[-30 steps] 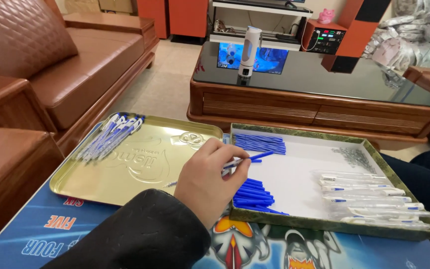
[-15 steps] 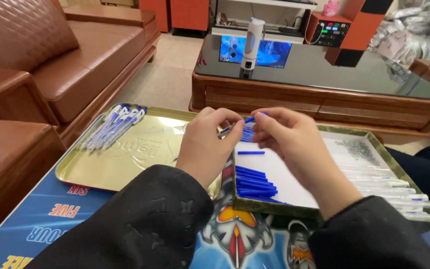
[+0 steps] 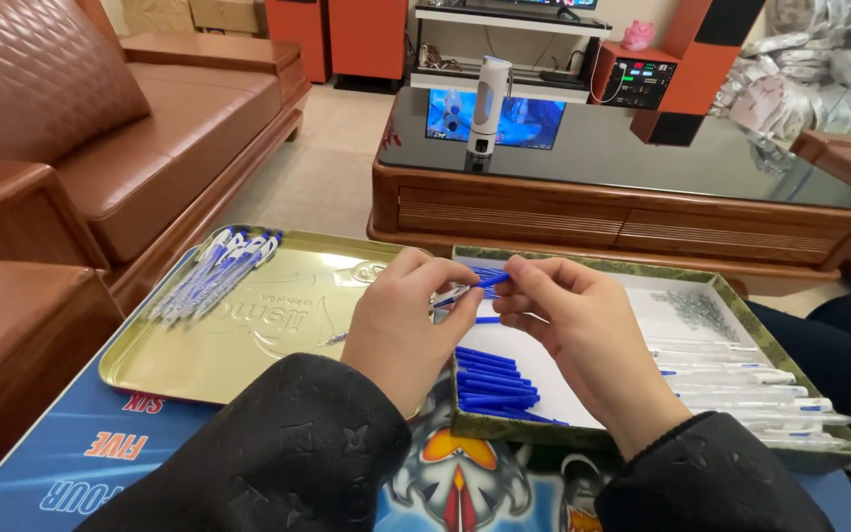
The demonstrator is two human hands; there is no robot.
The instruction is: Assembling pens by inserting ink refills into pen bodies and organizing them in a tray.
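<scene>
A clear pen is pinched by the left hand. A blue cap is gripped by the right hand, touching the pen's tip.

Low table under blue printed cover with cartoon figure and coloured lettering. On it, left: shallow gold metal tray, embossed, bundle of assembled blue-and-white pens in far left corner. Just beside it, right: green-rimmed box tray with white floor, holding blue caps, small springs, clear pen barrels.
</scene>
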